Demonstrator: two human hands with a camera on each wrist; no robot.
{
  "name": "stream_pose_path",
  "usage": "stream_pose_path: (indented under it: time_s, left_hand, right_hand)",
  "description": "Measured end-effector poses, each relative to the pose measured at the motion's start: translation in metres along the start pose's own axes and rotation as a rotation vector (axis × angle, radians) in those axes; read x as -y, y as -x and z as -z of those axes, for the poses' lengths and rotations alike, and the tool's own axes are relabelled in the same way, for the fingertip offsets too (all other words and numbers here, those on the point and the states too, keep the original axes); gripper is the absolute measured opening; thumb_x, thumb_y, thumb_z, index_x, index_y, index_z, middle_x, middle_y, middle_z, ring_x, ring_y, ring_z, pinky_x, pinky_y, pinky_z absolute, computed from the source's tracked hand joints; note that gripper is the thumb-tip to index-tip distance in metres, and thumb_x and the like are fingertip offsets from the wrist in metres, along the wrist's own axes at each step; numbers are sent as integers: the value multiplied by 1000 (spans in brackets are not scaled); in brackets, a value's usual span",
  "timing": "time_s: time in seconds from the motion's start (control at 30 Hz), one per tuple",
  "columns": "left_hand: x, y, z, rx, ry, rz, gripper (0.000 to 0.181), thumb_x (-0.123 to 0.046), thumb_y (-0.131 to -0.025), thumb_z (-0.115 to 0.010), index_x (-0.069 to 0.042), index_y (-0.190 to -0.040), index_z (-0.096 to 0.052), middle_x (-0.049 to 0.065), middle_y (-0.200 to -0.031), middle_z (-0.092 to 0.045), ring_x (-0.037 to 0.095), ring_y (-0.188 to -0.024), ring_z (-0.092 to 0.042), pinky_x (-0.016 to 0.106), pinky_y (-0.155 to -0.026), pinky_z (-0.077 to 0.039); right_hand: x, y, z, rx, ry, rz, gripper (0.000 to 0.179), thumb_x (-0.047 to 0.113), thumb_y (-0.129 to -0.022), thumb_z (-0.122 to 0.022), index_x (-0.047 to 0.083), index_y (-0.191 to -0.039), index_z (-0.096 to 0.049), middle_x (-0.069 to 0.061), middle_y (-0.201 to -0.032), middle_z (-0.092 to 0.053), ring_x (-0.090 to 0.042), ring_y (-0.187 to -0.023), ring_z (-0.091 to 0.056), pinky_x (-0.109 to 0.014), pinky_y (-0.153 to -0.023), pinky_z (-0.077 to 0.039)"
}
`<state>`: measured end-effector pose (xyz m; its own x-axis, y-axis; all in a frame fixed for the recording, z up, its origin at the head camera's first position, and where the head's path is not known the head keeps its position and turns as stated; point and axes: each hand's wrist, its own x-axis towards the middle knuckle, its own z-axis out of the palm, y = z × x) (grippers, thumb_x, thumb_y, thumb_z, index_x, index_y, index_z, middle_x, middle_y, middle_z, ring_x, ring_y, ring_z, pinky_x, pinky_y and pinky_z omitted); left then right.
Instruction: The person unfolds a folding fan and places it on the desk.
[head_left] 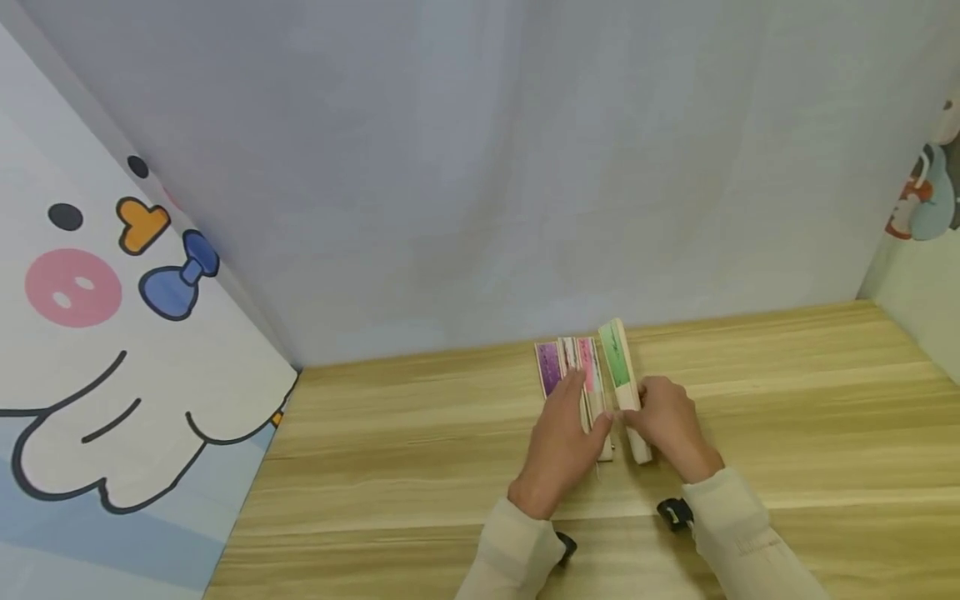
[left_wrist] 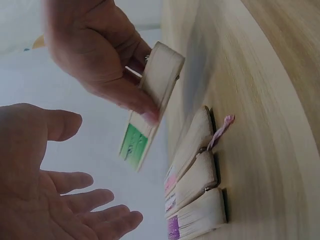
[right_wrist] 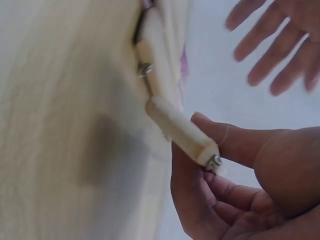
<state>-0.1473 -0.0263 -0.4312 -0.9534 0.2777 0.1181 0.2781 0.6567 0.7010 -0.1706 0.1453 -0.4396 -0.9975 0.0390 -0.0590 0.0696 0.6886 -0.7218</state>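
Note:
My right hand [head_left: 669, 421] pinches a folded hand fan [head_left: 618, 358] with a green label between thumb and fingers, near its lower end. In the right wrist view, a metal rivet [right_wrist: 214, 162] shows at that end. Three more folded fans lie side by side to its left: one with a purple label [head_left: 550, 367], a middle one with a whitish patterned label [head_left: 568, 352], and one with pink [head_left: 587, 354]. Over these hovers my left hand [head_left: 557, 450], fingers spread and palm bare in the left wrist view. A pink cord [left_wrist: 221, 132] sticks out from the lying fans.
The fans lie on a wood-grain table [head_left: 390, 467] near its back edge. Behind it hangs a grey cloth [head_left: 480, 167]. A panel with cartoon figures [head_left: 75, 375] stands at the left, and another printed panel [head_left: 918, 275] at the right.

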Motion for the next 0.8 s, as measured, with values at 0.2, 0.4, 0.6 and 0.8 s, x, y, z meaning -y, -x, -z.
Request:
stream_pose_path:
  time_s: [0.2, 0.4, 0.6, 0.8]
  left_hand:
    - [-1, -5, -7, -40, 119, 40, 62, -27, -107, -62, 0, -159, -41, 20, -163, -44, 36, -151, -41, 51, -125, -35]
    - [-1, -9, -11, -98, 272, 112, 55, -22, -105, -65, 1, -153, -50, 21, -152, -56, 38, -132, -60, 48, -104, -57]
    - [2, -16, -12, -130, 460, 172, 47, -13, -101, -67, 8, -142, -57, 20, -128, -69, 24, -98, -72, 29, -73, -62]
    - [1, -18, -10, -109, 686, 238, 38, -9, -103, -65, 11, -136, -61, 18, -116, -69, 15, -84, -70, 28, -76, -64]
  right_hand:
    - [12, 9, 6, 15, -22, 7, 24, 11, -91, -82, -8, -99, -70, -14, -81, -73, -22, -68, -63, -32, -57, -51]
    - [21, 14, 10, 24, -33, 20, 28, 13, -90, -83, -8, -104, -71, -15, -86, -75, -23, -71, -65, -32, -59, -51]
    - [28, 19, 12, 39, -58, 35, 30, 11, -88, -85, -8, -106, -71, -16, -89, -74, -26, -77, -67, -34, -62, -52]
    - [33, 24, 13, 66, -80, 53, 30, 11, -86, -86, -7, -107, -71, -14, -91, -74, -24, -76, -66, -33, -62, -52]
